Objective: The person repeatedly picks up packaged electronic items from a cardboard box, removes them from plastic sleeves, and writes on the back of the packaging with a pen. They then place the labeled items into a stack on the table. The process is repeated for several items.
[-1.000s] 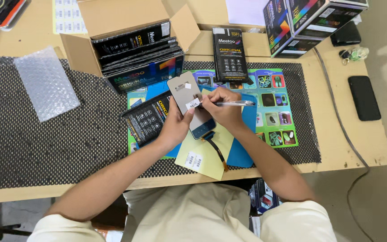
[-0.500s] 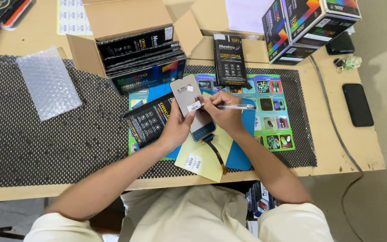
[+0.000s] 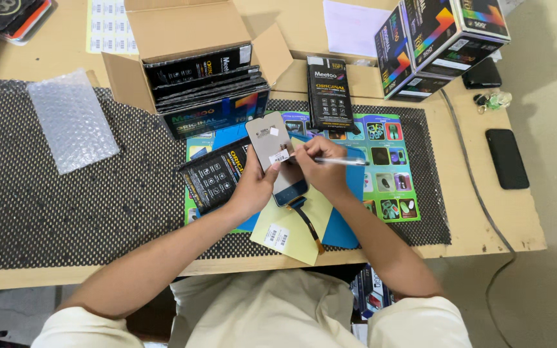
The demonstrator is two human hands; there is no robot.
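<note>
Little has shifted since the earlier frames: both hands keep the same pose over the mat, and the pen tip stays at the small white label.

Phone screen panel [image 3: 272,151], grey back facing up, is tilted upright above the middle of the desk, over the blue sheet [image 3: 340,225]. Left hand [image 3: 253,190] is closed around its lower edge from the side, thumb on the back, likely to steady the panel while it is written on. A dark flex ribbon [image 3: 307,222] hangs from the panel's bottom end across the yellow paper [image 3: 291,235].

Right hand [image 3: 323,167] is pinched closed on a silver pen [image 3: 343,162], which lies nearly level, its tip at the white label on the panel's back.

A black product sleeve [image 3: 214,177] lies flat just left of the left hand, within easy reach. Under it all is a colourful printed leaflet [image 3: 391,171] on black mesh matting [image 3: 66,206].

Farther out: an open cardboard box [image 3: 182,38] packed with flat black boxes, another black box [image 3: 329,93] lying beside it, a stack of bright cartons [image 3: 433,38] at the far right, a bubble-wrap sheet [image 3: 72,119] to the left, and a dark phone [image 3: 506,158] near the table's right edge.
</note>
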